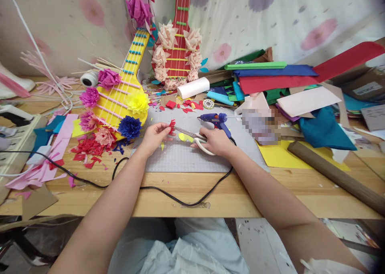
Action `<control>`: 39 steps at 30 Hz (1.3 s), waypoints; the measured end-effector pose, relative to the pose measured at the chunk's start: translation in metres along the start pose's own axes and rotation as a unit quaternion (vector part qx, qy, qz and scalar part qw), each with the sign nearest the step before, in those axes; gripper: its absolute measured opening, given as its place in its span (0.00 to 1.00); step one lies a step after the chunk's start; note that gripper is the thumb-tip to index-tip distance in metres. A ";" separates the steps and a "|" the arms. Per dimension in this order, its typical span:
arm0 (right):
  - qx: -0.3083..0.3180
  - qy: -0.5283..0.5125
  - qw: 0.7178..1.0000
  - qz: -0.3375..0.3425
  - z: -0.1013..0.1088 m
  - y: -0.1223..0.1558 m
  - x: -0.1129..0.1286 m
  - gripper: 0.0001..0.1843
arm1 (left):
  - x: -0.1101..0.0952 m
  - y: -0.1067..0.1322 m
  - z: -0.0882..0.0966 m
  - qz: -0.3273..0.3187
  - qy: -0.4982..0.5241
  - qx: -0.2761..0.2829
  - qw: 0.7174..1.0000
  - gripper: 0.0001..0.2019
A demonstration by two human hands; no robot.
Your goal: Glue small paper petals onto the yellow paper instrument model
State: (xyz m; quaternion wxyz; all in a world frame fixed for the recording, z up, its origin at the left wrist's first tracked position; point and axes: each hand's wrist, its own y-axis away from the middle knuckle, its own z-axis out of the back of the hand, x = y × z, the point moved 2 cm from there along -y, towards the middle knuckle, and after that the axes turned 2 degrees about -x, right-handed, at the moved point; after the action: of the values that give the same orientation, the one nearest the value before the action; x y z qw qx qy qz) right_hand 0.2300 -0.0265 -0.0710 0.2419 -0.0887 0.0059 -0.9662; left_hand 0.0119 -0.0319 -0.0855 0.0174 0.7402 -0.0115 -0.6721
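Near the middle of the frame: a red paper piece is held just above the grey cutting mat, between the two hands.
Left hand: its fingers are pinched together on the lower end of the red paper piece, with the wrist resting at the mat's left edge.
Right hand: its fingers are closed through the white handles of the scissors. The blades point left with their tips just beside the red piece. I cannot tell whether they are biting into it.
Under the blades: a yellow scrap lies flat on the mat.
Behind the right hand: a blue glue gun lies on the mat. Its black cord loops over the front edge of the wooden surface.
Done, as I judge it: the yellow guitar at centre left already carries purple, magenta, yellow, blue and pink paper flowers. The red guitar at upper centre is ringed with peach ones. The red scraps below the yellow guitar suggest a good deal of cutting.
Left, as I judge it: the red piece is small, unshaped and not yet glued to anything. The coloured sheets at upper right lie mostly whole.
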 end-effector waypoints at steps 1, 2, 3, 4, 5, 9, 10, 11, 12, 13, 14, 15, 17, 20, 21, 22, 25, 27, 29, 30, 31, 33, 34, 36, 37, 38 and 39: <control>0.000 0.001 1.000 0.000 0.000 0.000 0.000 0.29 | 0.000 0.000 0.000 -0.001 0.000 0.001 1.000 0.14; 0.000 0.002 1.000 0.000 0.000 0.000 0.000 0.29 | -0.001 0.000 -0.001 -0.002 0.000 0.001 1.000 0.14; 0.000 0.003 1.000 0.000 0.000 0.000 0.000 0.29 | -0.001 0.001 -0.001 -0.003 0.000 0.003 1.000 0.14; 0.000 0.004 1.000 0.001 0.000 0.000 0.000 0.29 | -0.001 0.001 -0.001 -0.004 0.000 0.004 1.000 0.14; -0.001 0.004 1.000 0.002 0.000 0.000 0.000 0.29 | -0.001 0.001 -0.002 -0.005 -0.001 0.006 1.000 0.14; -0.003 0.005 1.000 0.004 -0.002 -0.001 0.000 0.28 | -0.001 0.001 -0.003 -0.001 -0.008 0.012 1.000 0.14; -0.004 0.007 1.000 0.002 -0.002 -0.001 0.000 0.28 | -0.001 0.001 -0.003 -0.001 -0.009 0.013 1.000 0.14; -0.004 0.008 1.000 -0.001 -0.002 -0.001 -0.001 0.28 | 0.000 0.001 -0.003 -0.002 -0.010 0.015 1.000 0.14; -0.003 0.009 1.000 -0.003 -0.002 -0.001 -0.001 0.28 | 0.000 0.001 -0.002 -0.002 -0.009 0.016 1.000 0.14; -0.004 0.010 1.000 -0.004 -0.002 -0.001 -0.001 0.28 | 0.000 0.000 -0.002 -0.003 -0.007 0.017 1.000 0.14; -0.004 0.011 1.000 -0.004 -0.002 -0.001 -0.001 0.28 | 0.001 0.000 -0.002 -0.004 -0.004 0.017 1.000 0.14; -0.004 0.011 1.000 -0.002 -0.002 -0.001 -0.001 0.28 | 0.001 0.000 -0.002 -0.004 -0.001 0.017 1.000 0.14; -0.006 0.013 1.000 0.000 -0.002 -0.001 -0.001 0.28 | 0.001 0.000 -0.002 -0.005 0.002 0.018 1.000 0.14; -0.007 0.011 1.000 0.002 -0.002 -0.001 -0.001 0.29 | 0.001 0.000 -0.002 -0.004 0.006 0.019 1.000 0.14; -0.005 0.009 1.000 0.003 -0.001 -0.001 -0.001 0.29 | 0.001 0.000 -0.002 -0.004 0.006 0.018 1.000 0.14; -0.002 0.007 1.000 0.004 -0.001 -0.001 -0.001 0.29 | 0.001 0.000 -0.002 -0.005 0.007 0.014 1.000 0.13; 0.001 0.007 1.000 0.003 -0.001 0.000 0.000 0.30 | 0.000 0.000 -0.001 -0.009 0.010 0.002 1.000 0.13; 0.001 0.010 1.000 0.002 -0.001 0.000 0.000 0.30 | 0.000 -0.001 -0.001 -0.011 0.007 -0.004 1.000 0.14; 0.001 0.013 1.000 0.003 -0.001 0.000 0.000 0.30 | 0.001 -0.001 -0.001 -0.010 0.003 -0.006 1.000 0.14; 0.001 0.014 1.000 0.003 -0.001 0.000 0.000 0.30 | 0.001 -0.001 -0.001 -0.009 0.000 -0.006 1.000 0.14; 0.001 0.015 1.000 0.003 -0.001 0.000 0.000 0.30 | 0.001 -0.002 -0.001 -0.008 -0.003 -0.006 1.000 0.14; -0.001 0.017 1.000 0.003 -0.001 0.000 0.000 0.29 | 0.002 -0.002 -0.001 -0.007 -0.007 -0.005 1.000 0.14; -0.002 0.018 1.000 0.003 -0.001 -0.001 0.000 0.29 | 0.002 -0.002 -0.001 -0.007 -0.008 -0.004 1.000 0.14; -0.005 0.018 1.000 0.002 -0.002 -0.001 0.000 0.29 | 0.002 -0.001 -0.001 -0.007 -0.007 -0.004 1.000 0.15; -0.006 0.017 1.000 0.001 -0.002 -0.001 -0.001 0.28 | 0.001 -0.001 -0.001 -0.007 -0.007 -0.003 1.000 0.15; -0.007 0.015 1.000 0.000 -0.002 -0.001 -0.001 0.28 | 0.001 -0.001 -0.001 -0.007 -0.006 -0.002 1.000 0.15; -0.008 0.013 1.000 0.000 -0.002 -0.001 -0.001 0.28 | 0.001 -0.001 -0.001 -0.007 -0.005 -0.001 1.000 0.15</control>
State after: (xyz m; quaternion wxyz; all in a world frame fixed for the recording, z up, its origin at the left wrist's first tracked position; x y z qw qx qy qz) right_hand 0.2302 -0.0247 -0.0728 0.2411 -0.0779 0.0171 -0.9672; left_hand 0.0127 -0.0307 -0.0866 0.0136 0.7371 -0.0059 -0.6757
